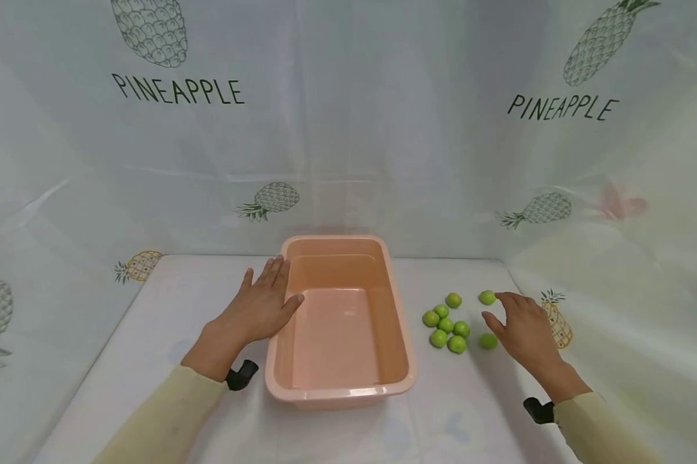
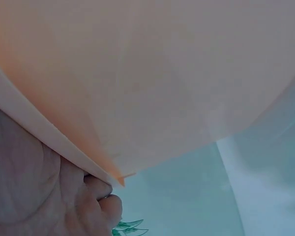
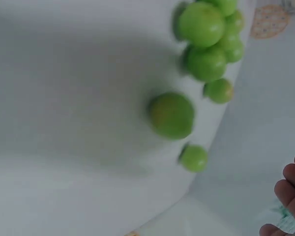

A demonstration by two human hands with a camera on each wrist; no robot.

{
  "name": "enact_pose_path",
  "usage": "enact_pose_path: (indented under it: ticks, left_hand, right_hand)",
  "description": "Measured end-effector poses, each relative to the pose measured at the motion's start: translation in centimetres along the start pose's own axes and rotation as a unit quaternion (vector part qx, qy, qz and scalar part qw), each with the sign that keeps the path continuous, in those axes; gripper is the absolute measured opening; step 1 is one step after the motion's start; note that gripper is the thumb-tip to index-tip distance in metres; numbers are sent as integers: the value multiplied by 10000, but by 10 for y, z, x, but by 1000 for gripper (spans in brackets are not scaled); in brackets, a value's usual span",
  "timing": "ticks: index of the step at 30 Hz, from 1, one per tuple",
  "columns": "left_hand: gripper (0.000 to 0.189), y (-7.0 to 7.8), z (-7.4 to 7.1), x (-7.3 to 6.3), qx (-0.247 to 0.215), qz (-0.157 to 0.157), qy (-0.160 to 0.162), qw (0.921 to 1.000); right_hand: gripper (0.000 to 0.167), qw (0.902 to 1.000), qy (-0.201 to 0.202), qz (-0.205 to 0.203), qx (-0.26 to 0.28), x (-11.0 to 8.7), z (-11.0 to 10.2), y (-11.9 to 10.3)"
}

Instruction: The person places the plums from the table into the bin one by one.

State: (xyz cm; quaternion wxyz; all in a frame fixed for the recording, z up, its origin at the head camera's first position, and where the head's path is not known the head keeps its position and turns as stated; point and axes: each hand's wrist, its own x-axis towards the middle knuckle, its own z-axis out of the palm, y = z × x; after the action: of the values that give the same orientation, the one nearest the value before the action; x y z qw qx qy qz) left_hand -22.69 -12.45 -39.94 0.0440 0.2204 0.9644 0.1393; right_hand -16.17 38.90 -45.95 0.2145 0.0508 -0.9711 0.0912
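A peach-pink plastic basin [image 1: 336,341] sits mid-table. My left hand [image 1: 261,303] rests on its left rim, fingers stretched out along the edge and thumb over the inside. From the left wrist view, the palm [image 2: 34,177] lies against the rim, under the basin's outer wall [image 2: 162,88]. Several small round green fruits [image 1: 445,325] cluster right of the basin. My right hand [image 1: 525,325] hovers at the right, thumb and fingers apart, with nothing held. Its fingertips are close by one green fruit [image 1: 487,297]; another fruit [image 1: 488,341] lies below the thumb.
A white cloth covers the table [image 1: 441,412]. Pineapple-printed sheeting [image 1: 371,142] hangs behind it and along both sides. A black wrist camera mount [image 1: 242,375] sits beneath the left wrist, and a second mount [image 1: 538,410] beneath the right.
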Motion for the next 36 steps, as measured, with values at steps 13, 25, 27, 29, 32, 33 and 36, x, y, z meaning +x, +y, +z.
enact_pose_path:
  ticks: [13,25,27,29,32,33,36]
  left_hand:
    - [81,1,0,-2,-54,-20,12,10000]
    - [81,3,-1,-3,-47,-38,24,10000]
    - [81,2,-1,-3,-50,-43,20,10000]
    - [81,2,-1,-4,-48,-57,15,10000]
    - [81,3,-1,-4,-49,-65,23,10000]
    - [81,3,-1,-4,-50,-64,27,10000]
    - [81,4,-1,-5,-44,-63,19,10000]
  right_hand:
    - [65,9970,-421,-560,-316,-36,25,38]
    - [53,9947,-590,-699,-471,-44,36,43]
    - [52,9946,-573,-737,-455,-44,37,43]
    - [51,9945,-557,-766,-438,-44,38,44]
    - [49,9943,-542,-802,-450,-43,39,43]
    - [49,9941,-544,-811,-463,-43,40,43]
    - [46,9938,-556,-814,-513,-42,42,43]
